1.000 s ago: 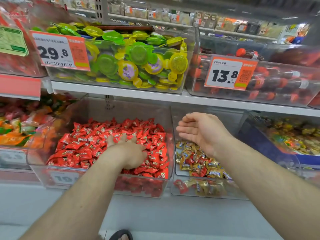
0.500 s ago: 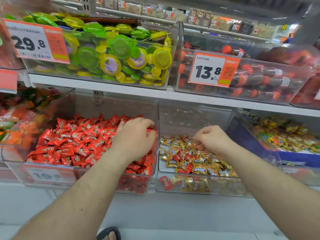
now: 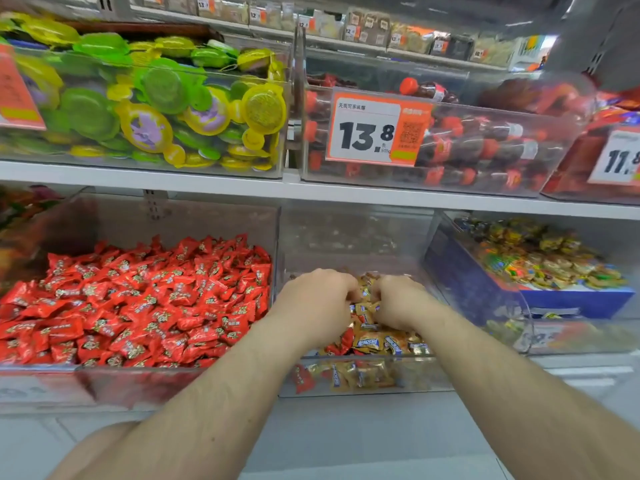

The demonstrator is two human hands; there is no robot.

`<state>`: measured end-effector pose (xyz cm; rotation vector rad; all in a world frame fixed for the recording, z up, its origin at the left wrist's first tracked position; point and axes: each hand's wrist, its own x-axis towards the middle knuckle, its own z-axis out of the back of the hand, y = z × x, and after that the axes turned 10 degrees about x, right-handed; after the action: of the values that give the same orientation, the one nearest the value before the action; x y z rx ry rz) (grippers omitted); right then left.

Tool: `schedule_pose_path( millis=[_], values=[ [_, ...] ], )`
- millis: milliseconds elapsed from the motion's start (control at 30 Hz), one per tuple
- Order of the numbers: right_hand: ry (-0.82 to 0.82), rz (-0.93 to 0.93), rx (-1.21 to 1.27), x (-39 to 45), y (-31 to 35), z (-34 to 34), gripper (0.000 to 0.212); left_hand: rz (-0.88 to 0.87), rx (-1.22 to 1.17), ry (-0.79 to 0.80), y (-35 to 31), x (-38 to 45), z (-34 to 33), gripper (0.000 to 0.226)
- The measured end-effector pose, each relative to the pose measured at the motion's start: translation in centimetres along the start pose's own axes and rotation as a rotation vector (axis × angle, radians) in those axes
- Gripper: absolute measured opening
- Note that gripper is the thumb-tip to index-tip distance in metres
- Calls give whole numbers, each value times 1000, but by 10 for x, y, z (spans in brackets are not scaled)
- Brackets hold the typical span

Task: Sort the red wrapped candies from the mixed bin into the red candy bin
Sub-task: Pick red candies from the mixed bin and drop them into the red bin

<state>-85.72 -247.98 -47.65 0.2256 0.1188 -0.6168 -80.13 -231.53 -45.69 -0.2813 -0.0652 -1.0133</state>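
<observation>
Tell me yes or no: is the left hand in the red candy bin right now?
No: the left hand is down in the mixed bin beside the right hand, not in the red candy bin.

L hand (image 3: 317,303) left red candy bin (image 3: 273,237), now digs mixed bin (image 3: 363,375) (beside R hand (image 3: 398,301)).

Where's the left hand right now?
In the head view, lower centre: the left hand is down in the mixed bin, beside the right hand, just right of the red candy bin.

Two hands (image 3: 320,299), three lower bins (image 3: 360,375), three upper
</observation>
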Motion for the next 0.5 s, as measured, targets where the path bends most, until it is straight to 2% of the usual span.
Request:
schedule_pose_path(
  millis=[133,233,333,400,500],
  values=[
    [-61,-5,140,-12,-25,8,14,42,101,186,-3,13,-21,36],
    [-129,-9,271,-23,-39,13,28,50,100,310,-12,21,-36,35],
    [-215,-28,441,-30,-49,12,34,68,121,366,-18,27,-45,35],
    [-312,-59,633,-32,-55,15,34,77,130,384,-18,30,-47,36],
    [-394,-129,1067,-36,-55,29,31,94,157,409,-18,31,-49,36]
  ],
)
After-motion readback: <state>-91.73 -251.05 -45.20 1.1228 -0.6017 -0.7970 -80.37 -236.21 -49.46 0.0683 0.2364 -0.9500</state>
